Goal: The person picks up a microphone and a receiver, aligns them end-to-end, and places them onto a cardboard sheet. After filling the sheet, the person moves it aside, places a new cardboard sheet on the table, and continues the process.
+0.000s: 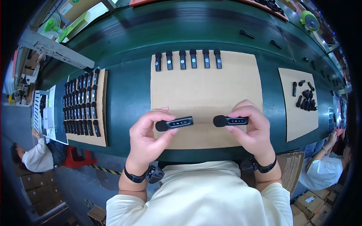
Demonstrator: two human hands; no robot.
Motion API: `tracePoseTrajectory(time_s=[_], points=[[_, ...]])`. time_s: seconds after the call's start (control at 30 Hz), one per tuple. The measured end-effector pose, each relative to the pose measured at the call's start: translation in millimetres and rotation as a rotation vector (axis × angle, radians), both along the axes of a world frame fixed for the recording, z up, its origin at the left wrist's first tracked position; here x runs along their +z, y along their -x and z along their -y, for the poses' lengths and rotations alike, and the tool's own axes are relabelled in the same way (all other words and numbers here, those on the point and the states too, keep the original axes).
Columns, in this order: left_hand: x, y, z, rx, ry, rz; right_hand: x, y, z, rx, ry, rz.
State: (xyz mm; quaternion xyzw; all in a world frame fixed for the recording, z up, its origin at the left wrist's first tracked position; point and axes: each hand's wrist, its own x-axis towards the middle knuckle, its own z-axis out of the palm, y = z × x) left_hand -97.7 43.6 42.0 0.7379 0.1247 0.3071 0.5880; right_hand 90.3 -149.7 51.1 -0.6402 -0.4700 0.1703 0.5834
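Observation:
My left hand [145, 132] pinches a small black clip-on microphone [181, 122] between thumb and fingers, its round foam tip pointing left. In my right hand [254, 128], a second black microphone [238, 121] is gripped the same way, foam tip also to the left. Both are level, apart from each other, above the near half of a tan cardboard sheet [205, 90]. Along that sheet's far edge, several similar microphones [182, 60] stand in a row, foam ends away from me, each showing a pale round spot.
At left, another cardboard sheet [102, 130] bears several rows of microphones. A third sheet [298, 128] at right carries a loose pile of them [308, 101]. More lie on the green belt [211, 26] beyond. A person [41, 154] sits at far left; another [324, 169] is at far right.

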Motion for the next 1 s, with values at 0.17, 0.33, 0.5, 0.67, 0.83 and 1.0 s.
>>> tracePoseTrajectory(time_s=[0.17, 0.33, 0.5, 0.67, 0.83, 1.0], points=[[6.8, -0.9, 17.4, -0.067, -0.139, 0.003, 1.9, 11.5, 0.9, 0.06, -0.073, 0.075], [10.8, 0.7, 24.1, -0.122, -0.167, -0.015, 2.6, 14.1, 8.2, 0.083, -0.089, 0.08], [12.7, -0.4, 28.5, -0.128, -0.149, 0.002, 3.2, 13.4, 13.1, 0.094, -0.093, 0.115], [13.1, -2.4, 31.5, -0.135, -0.141, 0.018, 3.9, 14.2, 16.3, 0.085, -0.077, 0.108], [13.5, -4.0, 30.9, -0.133, -0.129, 0.01, -0.3, 13.4, 15.7, 0.078, -0.099, 0.096], [11.5, -6.6, 29.3, -0.101, -0.214, 0.003, 2.3, 11.8, 15.9, 0.081, -0.105, 0.085]])
